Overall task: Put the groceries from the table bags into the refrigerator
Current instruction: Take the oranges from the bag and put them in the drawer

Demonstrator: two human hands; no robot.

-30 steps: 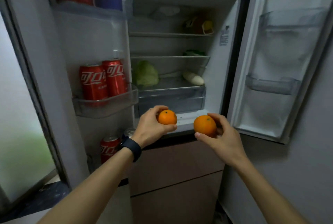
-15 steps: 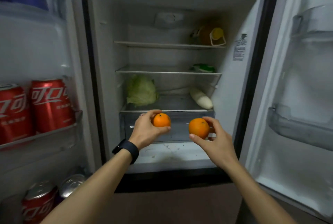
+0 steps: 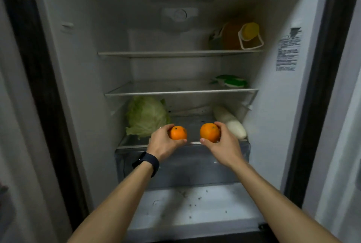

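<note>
The refrigerator (image 3: 82,86) stands open in front of me. My left hand (image 3: 163,144), with a dark band on its wrist, holds a small orange (image 3: 178,133) at the front edge of the lowest glass shelf (image 3: 132,143). My right hand (image 3: 224,143) grips a slightly larger orange (image 3: 210,132) beside it, over the same shelf edge. Both oranges hang between a green cabbage (image 3: 146,117) on the left and a white radish (image 3: 230,122) on the right.
The top shelf carries an orange jug with a yellow cap (image 3: 243,36) at its right. A green packet (image 3: 229,82) lies on the middle shelf. A clear drawer (image 3: 195,166) sits under the lowest shelf. The door edges frame both sides.
I have come closer to the fridge, and the door with the red cans has left the view. Both hands have carried their oranges forward and up to the lowest shelf's front edge.
</note>
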